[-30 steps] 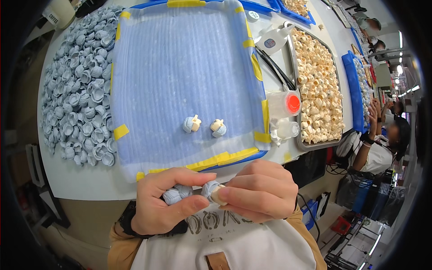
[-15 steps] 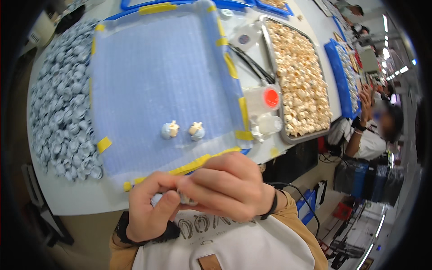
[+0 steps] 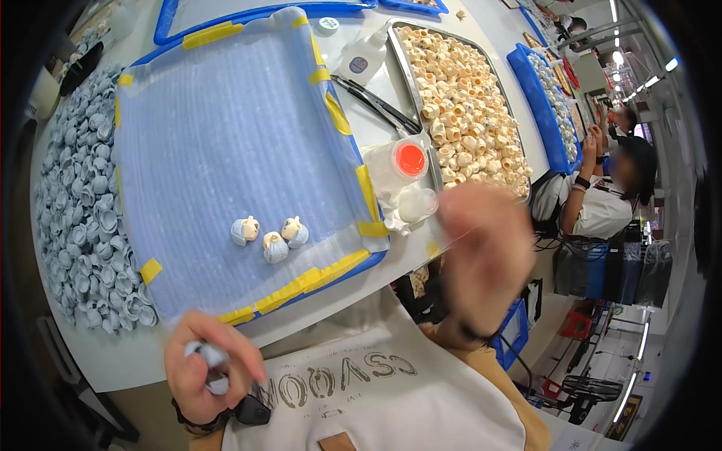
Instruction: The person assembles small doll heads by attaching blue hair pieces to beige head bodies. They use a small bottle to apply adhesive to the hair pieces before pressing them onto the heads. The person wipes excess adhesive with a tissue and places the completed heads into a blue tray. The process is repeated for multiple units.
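My left hand [image 3: 203, 368] is closed around small pale blue-grey shell-shaped pieces [image 3: 216, 384], low at the front left. My right hand [image 3: 487, 255] is smeared by motion beside the near end of the metal tray [image 3: 400, 64]; whether its fingers hold anything cannot be made out. Small cream-coloured hollow pieces [image 3: 470, 113] fill that tray. On the blue sheet-lined tray [image 3: 233, 128] stand three small doll heads, each a cream piece joined to a blue-grey shell: one on the left [image 3: 244, 231], one in the middle [image 3: 275, 247], one on the right [image 3: 295, 232].
A heap of blue-grey shells [image 3: 86, 218] covers the table's left side. Between the trays lie black tweezers [image 3: 376, 104], a white squeeze bottle [image 3: 365, 56], a tub with a red disc [image 3: 410, 159] and a small clear cup [image 3: 417, 204]. A co-worker [image 3: 602, 195] sits at the right.
My hands have come apart: the left moved down and left, the right swung toward the metal tray. A third doll head now stands on the blue tray. The whole view has shifted slightly.
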A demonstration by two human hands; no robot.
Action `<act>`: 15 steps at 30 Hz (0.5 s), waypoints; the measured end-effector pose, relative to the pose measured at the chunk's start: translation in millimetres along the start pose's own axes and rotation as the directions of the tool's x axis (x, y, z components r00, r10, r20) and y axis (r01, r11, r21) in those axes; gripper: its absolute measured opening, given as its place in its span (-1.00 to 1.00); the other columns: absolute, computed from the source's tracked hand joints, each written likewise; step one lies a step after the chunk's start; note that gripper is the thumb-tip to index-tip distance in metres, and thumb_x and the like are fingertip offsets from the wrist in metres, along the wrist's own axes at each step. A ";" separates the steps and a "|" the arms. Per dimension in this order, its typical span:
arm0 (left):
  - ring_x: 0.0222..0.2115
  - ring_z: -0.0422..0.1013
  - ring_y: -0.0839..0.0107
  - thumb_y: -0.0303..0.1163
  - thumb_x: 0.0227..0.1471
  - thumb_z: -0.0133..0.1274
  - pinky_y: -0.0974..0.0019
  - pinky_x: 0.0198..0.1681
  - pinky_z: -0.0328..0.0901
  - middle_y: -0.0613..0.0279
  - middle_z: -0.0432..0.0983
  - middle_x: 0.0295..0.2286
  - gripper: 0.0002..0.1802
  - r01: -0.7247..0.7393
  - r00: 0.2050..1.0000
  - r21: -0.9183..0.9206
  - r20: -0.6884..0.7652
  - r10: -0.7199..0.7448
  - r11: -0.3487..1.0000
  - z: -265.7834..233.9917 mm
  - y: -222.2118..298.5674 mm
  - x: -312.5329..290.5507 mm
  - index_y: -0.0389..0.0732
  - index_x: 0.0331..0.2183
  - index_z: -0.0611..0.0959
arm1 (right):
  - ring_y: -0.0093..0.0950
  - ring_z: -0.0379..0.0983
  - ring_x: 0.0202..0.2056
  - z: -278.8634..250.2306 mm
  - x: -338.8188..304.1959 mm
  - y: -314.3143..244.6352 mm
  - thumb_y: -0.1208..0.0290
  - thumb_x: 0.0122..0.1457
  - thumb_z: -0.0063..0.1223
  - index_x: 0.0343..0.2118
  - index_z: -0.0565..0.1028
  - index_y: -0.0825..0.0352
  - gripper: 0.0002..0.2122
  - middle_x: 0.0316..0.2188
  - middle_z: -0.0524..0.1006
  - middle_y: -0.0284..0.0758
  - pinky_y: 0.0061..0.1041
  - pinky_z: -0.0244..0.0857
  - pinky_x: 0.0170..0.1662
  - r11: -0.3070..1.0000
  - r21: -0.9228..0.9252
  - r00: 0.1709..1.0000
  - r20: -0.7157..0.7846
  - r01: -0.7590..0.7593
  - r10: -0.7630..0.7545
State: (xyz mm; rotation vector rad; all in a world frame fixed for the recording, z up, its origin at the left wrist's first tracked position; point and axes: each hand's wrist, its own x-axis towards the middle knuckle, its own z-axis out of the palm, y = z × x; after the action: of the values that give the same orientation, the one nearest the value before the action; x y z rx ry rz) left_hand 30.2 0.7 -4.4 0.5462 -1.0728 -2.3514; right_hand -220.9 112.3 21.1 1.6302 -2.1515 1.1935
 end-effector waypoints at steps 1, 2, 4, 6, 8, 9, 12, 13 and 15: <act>-0.86 0.06 0.61 -0.18 0.06 -0.20 0.56 -0.82 0.00 -0.01 0.34 -0.69 -0.66 0.033 0.999 -0.050 0.028 -0.032 0.998 -2.5 -1.6 -0.2 -0.31 -0.35 0.26 | -0.48 0.39 -0.42 -20.8 11.6 15.4 0.59 -0.01 0.01 -0.32 0.49 0.33 -0.84 -0.43 0.47 -0.29 -0.52 0.25 -0.38 0.954 -0.176 0.969 -0.021 -0.244 0.244; -0.85 0.06 0.60 -0.17 0.05 -0.19 0.55 -0.81 0.00 -0.02 0.34 -0.69 -0.65 0.060 0.997 -0.100 0.050 -0.055 0.993 -2.7 4.2 -2.5 -0.31 -0.35 0.26 | -0.49 0.40 -0.43 -36.3 24.8 41.8 0.59 -0.02 0.01 -0.33 0.48 0.35 -0.84 -0.44 0.47 -0.30 -0.54 0.25 -0.39 0.932 -0.266 0.957 0.086 -0.246 0.277; -0.81 0.09 0.60 -0.15 0.03 -0.14 0.56 -0.77 0.02 -0.02 0.36 -0.64 -0.63 0.080 0.997 -0.146 -0.009 -0.083 0.986 -4.8 -6.5 -0.7 -0.29 -0.35 0.27 | -0.44 0.40 -0.44 -43.2 20.7 83.7 0.60 -0.06 0.03 -0.35 0.47 0.37 -0.84 -0.45 0.46 -0.28 -0.53 0.26 -0.39 0.901 -0.356 0.909 0.238 -0.247 0.343; -0.78 0.11 0.60 -0.18 0.00 -0.12 0.56 -0.75 0.03 -0.02 0.38 -0.60 -0.65 0.061 0.996 -0.161 -0.060 -0.071 0.985 3.7 -11.6 2.5 -0.28 -0.33 0.28 | -0.30 0.41 -0.45 -35.9 20.2 102.4 0.61 -0.11 0.05 -0.37 0.46 0.37 -0.82 -0.45 0.44 -0.22 -0.46 0.27 -0.39 0.912 -0.325 0.844 0.388 -0.249 0.369; -0.76 0.12 0.59 -0.30 -0.02 -0.12 0.57 -0.73 0.04 -0.04 0.40 -0.51 -0.73 0.090 0.995 -0.165 -0.022 -0.095 0.982 3.6 -10.6 5.9 -0.26 -0.30 0.29 | -0.29 0.40 -0.43 -29.0 19.1 109.4 0.60 -0.12 0.06 -0.37 0.47 0.36 -0.82 -0.44 0.44 -0.22 -0.44 0.27 -0.37 0.915 -0.364 0.881 0.356 -0.178 0.313; -0.76 0.12 0.60 -0.32 -0.02 -0.14 0.57 -0.72 0.05 -0.05 0.40 -0.50 -0.74 0.113 0.993 -0.148 -0.024 -0.118 0.983 2.9 -9.2 6.6 -0.26 -0.29 0.29 | -0.29 0.40 -0.42 -23.1 17.0 110.4 0.59 -0.12 0.07 -0.38 0.47 0.36 -0.82 -0.43 0.43 -0.22 -0.43 0.27 -0.36 0.915 -0.375 0.896 0.341 -0.148 0.284; -0.76 0.12 0.62 -0.36 0.00 -0.18 0.57 -0.70 0.05 -0.05 0.42 -0.49 -0.75 0.198 0.979 -0.085 -0.026 -0.201 0.976 10.9 -3.6 9.9 -0.27 -0.25 0.29 | -0.34 0.39 -0.44 -30.1 13.3 104.1 0.61 -0.13 0.06 -0.39 0.43 0.38 -0.83 -0.47 0.42 -0.23 -0.46 0.25 -0.36 0.897 -0.416 0.919 0.279 -0.145 0.278; -0.76 0.12 0.63 -0.36 0.00 -0.19 0.57 -0.70 0.05 -0.05 0.43 -0.49 -0.74 0.233 0.972 -0.066 -0.023 -0.235 0.970 11.9 -0.5 10.7 -0.28 -0.25 0.30 | -0.38 0.38 -0.46 -32.5 12.7 94.5 0.61 -0.13 0.06 -0.40 0.42 0.39 -0.83 -0.48 0.42 -0.24 -0.49 0.25 -0.38 0.899 -0.407 0.929 0.245 -0.160 0.276; -0.77 0.11 0.65 -0.34 0.01 -0.21 0.57 -0.69 0.04 -0.02 0.43 -0.51 -0.72 0.321 0.947 -0.054 0.031 -0.320 0.946 7.2 5.1 11.0 -0.30 -0.24 0.32 | -0.45 0.35 -0.50 -32.6 10.8 61.2 0.62 -0.13 0.03 -0.41 0.41 0.41 -0.84 -0.53 0.41 -0.26 -0.56 0.21 -0.42 0.924 -0.275 0.942 0.132 -0.264 0.309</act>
State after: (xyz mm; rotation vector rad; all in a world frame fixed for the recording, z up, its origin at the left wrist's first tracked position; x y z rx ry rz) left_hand 18.9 -4.4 2.4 0.7212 -0.9822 -2.6652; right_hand -288.5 131.3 19.4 1.3885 -2.6004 0.8169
